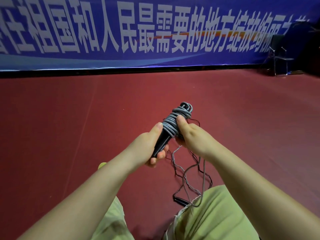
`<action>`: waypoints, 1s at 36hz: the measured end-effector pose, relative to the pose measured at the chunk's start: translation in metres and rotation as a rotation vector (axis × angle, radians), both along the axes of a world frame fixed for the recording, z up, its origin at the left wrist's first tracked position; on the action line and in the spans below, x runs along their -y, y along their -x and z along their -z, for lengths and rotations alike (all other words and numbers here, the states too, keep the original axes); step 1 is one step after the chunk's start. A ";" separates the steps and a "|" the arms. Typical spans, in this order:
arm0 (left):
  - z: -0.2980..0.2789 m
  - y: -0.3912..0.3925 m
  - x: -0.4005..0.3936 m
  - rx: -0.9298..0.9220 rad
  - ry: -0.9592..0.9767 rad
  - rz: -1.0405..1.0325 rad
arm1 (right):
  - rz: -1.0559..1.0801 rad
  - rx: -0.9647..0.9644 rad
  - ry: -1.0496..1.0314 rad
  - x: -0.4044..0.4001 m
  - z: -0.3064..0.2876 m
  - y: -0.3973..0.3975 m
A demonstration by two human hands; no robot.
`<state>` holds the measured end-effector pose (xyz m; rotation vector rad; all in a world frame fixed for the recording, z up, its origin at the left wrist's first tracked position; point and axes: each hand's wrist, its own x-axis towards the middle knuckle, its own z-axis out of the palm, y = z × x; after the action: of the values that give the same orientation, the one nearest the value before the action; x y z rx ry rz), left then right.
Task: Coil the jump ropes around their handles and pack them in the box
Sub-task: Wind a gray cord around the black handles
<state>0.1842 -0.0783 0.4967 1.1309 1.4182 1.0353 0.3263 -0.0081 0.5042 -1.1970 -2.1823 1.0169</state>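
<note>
Red sports floor (69, 118). Left hand (152, 146) grips black plastic handles (161, 144); right hand (188, 135) clamps grey rope coil (173, 123). Keep turns tight, feed slack rope (202, 179) evenly.

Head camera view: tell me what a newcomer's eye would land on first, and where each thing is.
First, at centre, the black handle wound with grey rope, gripped low by the left hand while the right hand pinches the coils. Next, the huge blue banner with white characters across the whole top. Below the hands, loose rope trails onto the red floor between the green-clad knees.
</note>
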 end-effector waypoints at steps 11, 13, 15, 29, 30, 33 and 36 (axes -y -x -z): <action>0.017 0.015 0.001 -0.645 -0.122 -0.034 | -0.037 0.033 0.229 -0.001 0.016 -0.002; 0.018 0.014 0.002 -0.764 -0.118 -0.039 | -0.031 0.035 0.221 -0.001 0.018 -0.001; 0.019 0.013 0.004 -0.918 -0.141 -0.052 | -0.008 0.032 0.238 -0.002 0.018 -0.001; 0.011 0.028 0.019 0.282 0.047 0.451 | -0.083 -0.393 0.238 0.013 0.013 -0.004; 0.014 0.028 0.020 0.376 0.077 0.501 | -0.118 -0.436 0.249 0.014 0.016 -0.004; 0.026 0.023 0.019 0.638 0.129 0.632 | -0.174 -0.477 0.216 0.017 0.020 -0.002; 0.029 0.012 0.021 0.823 0.097 0.801 | -0.205 -0.497 0.264 0.019 0.021 0.000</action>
<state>0.1724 -0.0993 0.4679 0.9006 0.2950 0.6874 0.3268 -0.0269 0.4828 -0.7205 -1.8360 1.5384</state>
